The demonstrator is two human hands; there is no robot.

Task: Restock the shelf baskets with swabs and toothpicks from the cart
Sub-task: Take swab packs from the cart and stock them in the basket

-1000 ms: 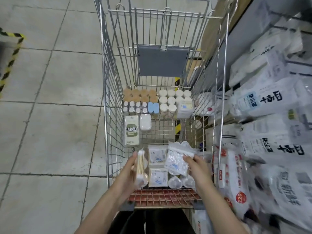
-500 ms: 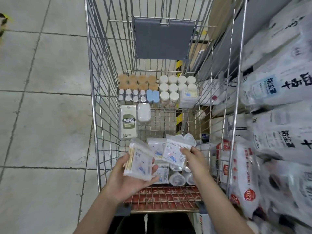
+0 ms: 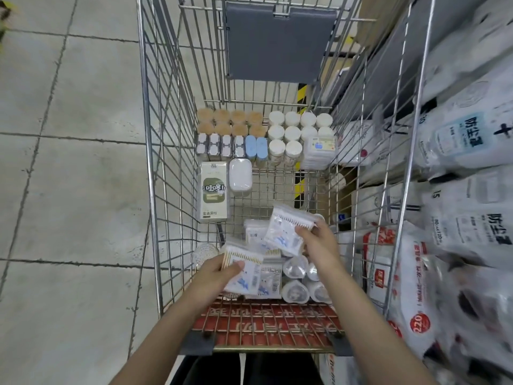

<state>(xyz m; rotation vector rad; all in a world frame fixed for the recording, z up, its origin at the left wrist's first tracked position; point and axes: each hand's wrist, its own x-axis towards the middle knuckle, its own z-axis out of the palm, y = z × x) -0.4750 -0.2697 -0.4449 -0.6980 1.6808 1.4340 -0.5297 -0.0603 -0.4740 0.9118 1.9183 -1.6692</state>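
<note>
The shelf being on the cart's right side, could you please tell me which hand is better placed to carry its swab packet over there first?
Probably the right hand: its swab packet is raised nearest the shelf.

Even, cool overhead light filled the scene, bright without harsh glare. Shadows were faint and soft on the tiled floor [image 3: 69,190]. The wide-angle lens bowed the cart [image 3: 155,162] wires outward near the edges. The packaged goods on the shelf [image 3: 472,245] at right were smeared by motion blur, while the cart's centre stayed fairly sharp.
</note>
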